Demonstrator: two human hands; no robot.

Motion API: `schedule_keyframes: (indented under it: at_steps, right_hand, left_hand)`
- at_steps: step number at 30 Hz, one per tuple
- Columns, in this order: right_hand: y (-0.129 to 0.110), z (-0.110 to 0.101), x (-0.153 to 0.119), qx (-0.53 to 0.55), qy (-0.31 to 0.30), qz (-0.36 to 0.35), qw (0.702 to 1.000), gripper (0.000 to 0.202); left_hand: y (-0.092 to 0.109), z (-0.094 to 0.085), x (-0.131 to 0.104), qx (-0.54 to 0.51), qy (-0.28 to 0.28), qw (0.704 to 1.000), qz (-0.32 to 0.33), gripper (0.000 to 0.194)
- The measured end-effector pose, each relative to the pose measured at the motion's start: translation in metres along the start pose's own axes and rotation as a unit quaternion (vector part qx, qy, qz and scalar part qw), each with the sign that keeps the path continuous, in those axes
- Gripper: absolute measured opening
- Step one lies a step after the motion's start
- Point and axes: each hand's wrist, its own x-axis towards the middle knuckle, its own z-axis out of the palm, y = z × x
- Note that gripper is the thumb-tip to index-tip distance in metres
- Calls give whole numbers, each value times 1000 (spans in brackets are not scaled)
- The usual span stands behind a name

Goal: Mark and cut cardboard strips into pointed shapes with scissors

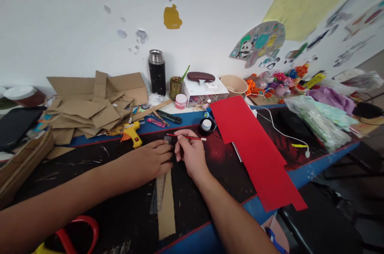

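Head camera, looking down over a dark desk mat (108, 206) on a blue-topped table: the left hand (157, 157) lies flat and open, palm down, its fingers close together on a clear triangular ruler (160, 196), which partly overlaps a narrow cardboard strip (167, 206). The strip runs from beneath that hand toward the near edge of the table. The right hand (192, 154), just beside the left fingertips, is closed around a slim red pencil (192, 137) in a pinch between thumb and fingers; the pencil lies nearly level, crossing near the ruler's far end. Past the left hand, a yellow glue gun (132, 134) rests in front of a heap of cardboard pieces (87, 112). A pink utility knife (156, 122) lies near a dark green cutter (169, 117), with a black insulated bottle (157, 74) upright behind them by the wall. To the right of the right hand, a small black bowl (207, 127) holds a white-lidded jar, and a large red corrugated sheet (261, 154) with stepped edges stretches diagonally past the table's near edge. Red-handled scissors (93, 230) are partly visible at the lower left, their blades out of sight.
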Motion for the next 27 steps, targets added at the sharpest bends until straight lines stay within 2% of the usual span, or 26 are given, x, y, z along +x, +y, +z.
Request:
schedule_keyframes:
  at_steps: [7,10,17,21,27]
  right_hand:
    - [-2,-2,2,-8,6,-11,1000,25]
    - [-3,-4,4,-8,17,-19,1000,25]
    - [-5,-7,7,0,24,-19,1000,25]
    - [-6,-4,5,-3,21,-18,1000,23]
    - [-5,-3,5,-9,24,-13,1000,25]
  left_hand:
    - [2,7,17,-37,-9,999,-6,23]
    - [0,6,23,-39,-14,999,-20,30]
    - [1,2,11,-43,-7,995,-86,46]
    - [13,6,-1,-20,-2,995,-101,24]
    - [43,11,-4,43,12,993,-106,28]
